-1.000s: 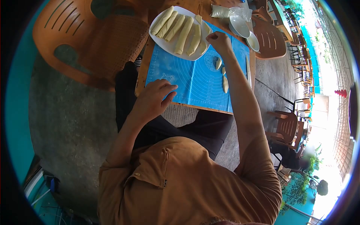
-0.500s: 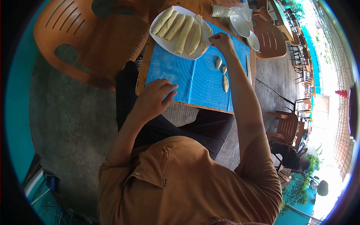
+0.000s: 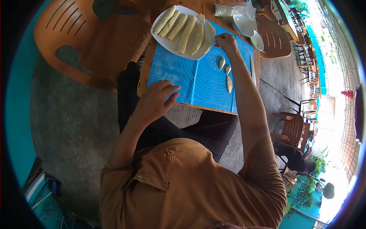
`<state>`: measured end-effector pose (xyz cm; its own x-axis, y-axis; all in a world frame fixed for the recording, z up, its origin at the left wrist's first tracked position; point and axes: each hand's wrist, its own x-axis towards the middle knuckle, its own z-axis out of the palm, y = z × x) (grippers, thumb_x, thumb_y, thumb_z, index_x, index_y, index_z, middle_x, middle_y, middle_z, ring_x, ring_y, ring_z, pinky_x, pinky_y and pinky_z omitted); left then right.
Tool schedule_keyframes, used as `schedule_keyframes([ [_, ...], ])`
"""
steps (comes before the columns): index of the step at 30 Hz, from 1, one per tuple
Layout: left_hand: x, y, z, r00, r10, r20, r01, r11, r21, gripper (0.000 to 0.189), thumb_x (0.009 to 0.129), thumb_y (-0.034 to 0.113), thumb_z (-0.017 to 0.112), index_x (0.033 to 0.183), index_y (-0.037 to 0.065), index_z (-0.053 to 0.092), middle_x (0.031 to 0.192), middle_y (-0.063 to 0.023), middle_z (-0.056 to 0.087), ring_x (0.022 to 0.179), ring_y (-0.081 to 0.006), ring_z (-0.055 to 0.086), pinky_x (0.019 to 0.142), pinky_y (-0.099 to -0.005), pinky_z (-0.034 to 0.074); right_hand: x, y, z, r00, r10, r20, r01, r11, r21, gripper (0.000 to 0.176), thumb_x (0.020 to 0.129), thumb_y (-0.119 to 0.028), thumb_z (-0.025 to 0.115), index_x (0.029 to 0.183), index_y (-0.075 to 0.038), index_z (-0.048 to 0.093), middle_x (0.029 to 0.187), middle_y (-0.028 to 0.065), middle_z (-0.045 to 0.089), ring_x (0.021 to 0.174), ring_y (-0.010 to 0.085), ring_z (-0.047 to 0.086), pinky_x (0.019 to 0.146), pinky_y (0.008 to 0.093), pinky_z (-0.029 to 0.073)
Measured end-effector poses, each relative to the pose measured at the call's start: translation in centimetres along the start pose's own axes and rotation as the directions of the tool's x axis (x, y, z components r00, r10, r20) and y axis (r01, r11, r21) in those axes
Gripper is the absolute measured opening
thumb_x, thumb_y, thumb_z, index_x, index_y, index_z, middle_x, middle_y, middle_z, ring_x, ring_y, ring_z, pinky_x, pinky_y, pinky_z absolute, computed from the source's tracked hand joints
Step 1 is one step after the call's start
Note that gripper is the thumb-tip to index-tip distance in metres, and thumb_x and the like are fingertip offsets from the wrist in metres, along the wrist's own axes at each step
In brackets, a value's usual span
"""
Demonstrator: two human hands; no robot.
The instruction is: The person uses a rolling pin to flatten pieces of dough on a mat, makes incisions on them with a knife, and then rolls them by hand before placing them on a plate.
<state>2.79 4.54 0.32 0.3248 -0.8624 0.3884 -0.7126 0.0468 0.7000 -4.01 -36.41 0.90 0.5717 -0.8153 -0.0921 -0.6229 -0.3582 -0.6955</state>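
A white plate (image 3: 161, 39) holds several rolled dough sticks (image 3: 186, 35) and smaller dough bits along its right side. It sits at the far left part of a blue silicone mat (image 3: 183, 78). My right hand (image 3: 227, 41) is over the mat beside the plate's right rim, its fingers pinched together; whatever is between them is hidden. Below that forearm's left side lie a few small dough pieces (image 3: 229, 84). My left hand (image 3: 161, 96) hovers or rests at the mat's near left edge, holding nothing, with thumb and fingers apart.
A knife (image 3: 252, 70) lies along the mat's right edge. White bowls (image 3: 243, 26) and a clear plastic bag of pale powder (image 3: 224, 10) stand at the far right of the wooden table. An orange plastic chair (image 3: 95, 42) is at the left.
My right hand has shifted slightly right, away from the plate's rim. Plate and mat sit a touch further left in view. My left hand stays in place.
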Motion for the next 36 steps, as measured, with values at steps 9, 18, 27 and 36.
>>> schedule_keyframes([
  [9, -0.1, 0.1, 0.0, 1.000, -0.011, 0.013, 0.011, 1.000, 0.011, 0.024, 0.101, 0.017, 0.077, 0.122, 0.006, 0.075, 0.109, -0.0065, 0.070, 0.102, -0.0274, 0.070, 0.092, -0.0431, 0.059, 0.0, 0.1, -0.3, 0.997, -0.033, 0.066, 0.035, 0.999, -0.031, 0.033, 0.086, -0.024, 0.085, 0.102, 0.003, 0.076, 0.085, 0.0110, 0.081, 0.076, 0.0156, 0.078, 0.071, 0.0313, 0.060],
  [18, -0.3, -0.3, 0.0, 1.000, 0.012, -0.013, -0.011, 1.000, 0.014, 0.023, 0.100, 0.017, 0.078, 0.121, 0.007, 0.073, 0.111, -0.0063, 0.071, 0.105, -0.0275, 0.071, 0.094, -0.0428, 0.059, 0.2, -1.0, -0.5, 0.993, -0.063, 0.104, 0.060, 0.998, 0.033, 0.028, 0.085, -0.017, 0.082, 0.100, 0.006, 0.077, 0.084, 0.0113, 0.079, 0.075, 0.0159, 0.076, 0.070, 0.0300, 0.060],
  [27, -0.5, -0.5, -0.1, 0.998, -0.042, 0.037, 0.043, 0.999, -0.028, 0.024, 0.105, 0.019, 0.073, 0.126, 0.007, 0.075, 0.116, -0.0092, 0.073, 0.113, -0.0311, 0.070, 0.099, -0.0443, 0.058, 0.6, -2.5, -0.6, 0.979, -0.131, 0.158, 0.113, 0.987, 0.115, 0.032, 0.087, -0.021, 0.085, 0.105, 0.004, 0.079, 0.088, 0.0091, 0.079, 0.075, 0.0127, 0.074, 0.064, 0.0262, 0.053],
  [36, -0.5, -0.5, 0.0, 0.999, -0.039, 0.038, 0.040, 0.999, -0.013, 0.024, 0.104, 0.020, 0.074, 0.125, 0.008, 0.074, 0.116, -0.0090, 0.072, 0.113, -0.0304, 0.070, 0.098, -0.0441, 0.058, 1.2, 0.0, -0.7, 0.994, -0.013, 0.108, 0.029, 0.988, -0.150, 0.033, 0.082, -0.029, 0.085, 0.096, 0.001, 0.081, 0.081, 0.0105, 0.081, 0.076, 0.0159, 0.078, 0.071, 0.0320, 0.061],
])
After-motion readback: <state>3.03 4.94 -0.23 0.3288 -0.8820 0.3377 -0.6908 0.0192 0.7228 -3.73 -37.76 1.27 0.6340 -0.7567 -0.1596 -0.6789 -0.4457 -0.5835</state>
